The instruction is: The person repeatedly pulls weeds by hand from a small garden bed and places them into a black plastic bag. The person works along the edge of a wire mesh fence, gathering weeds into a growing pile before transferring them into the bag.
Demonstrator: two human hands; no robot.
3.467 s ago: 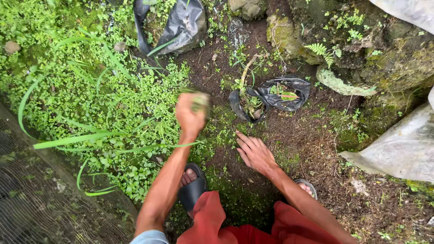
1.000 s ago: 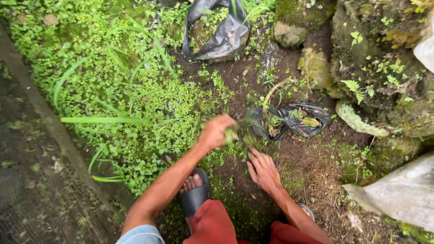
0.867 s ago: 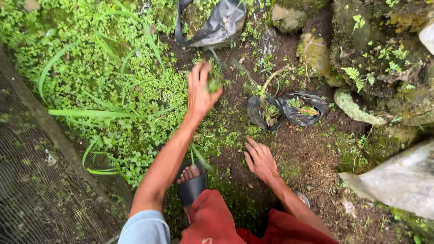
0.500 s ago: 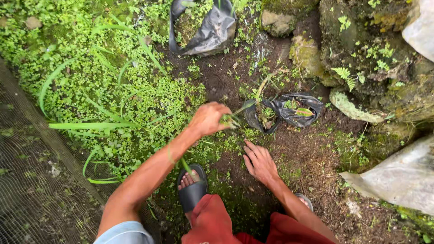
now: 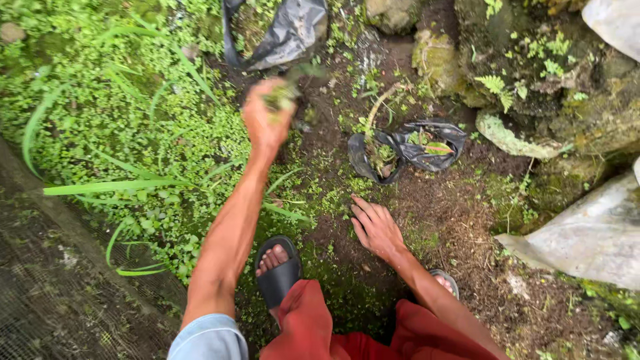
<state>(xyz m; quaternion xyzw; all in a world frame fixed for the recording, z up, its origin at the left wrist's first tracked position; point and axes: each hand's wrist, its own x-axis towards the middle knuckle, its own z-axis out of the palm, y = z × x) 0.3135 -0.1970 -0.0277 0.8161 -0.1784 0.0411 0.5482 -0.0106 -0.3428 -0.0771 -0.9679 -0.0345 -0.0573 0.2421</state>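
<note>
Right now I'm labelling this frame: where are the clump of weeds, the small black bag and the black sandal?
clump of weeds [image 5: 280, 97], head view, its green middle.
small black bag [image 5: 440, 137], head view, its crumpled side.
black sandal [image 5: 280, 280], head view, its strap.

Looks like a damp backyard garden or a little plant nursery corner. Bare dark soil [image 5: 427, 207] with low green groundcover [image 5: 133, 133] creeping in, mossy rocks [image 5: 440, 60] and a small fern [image 5: 497, 85] up top, plus black plastic grow bags [image 5: 400, 150] with seedlings sitting on the dirt. Wire mesh [image 5: 40, 293] runs along the left edge.
</note>
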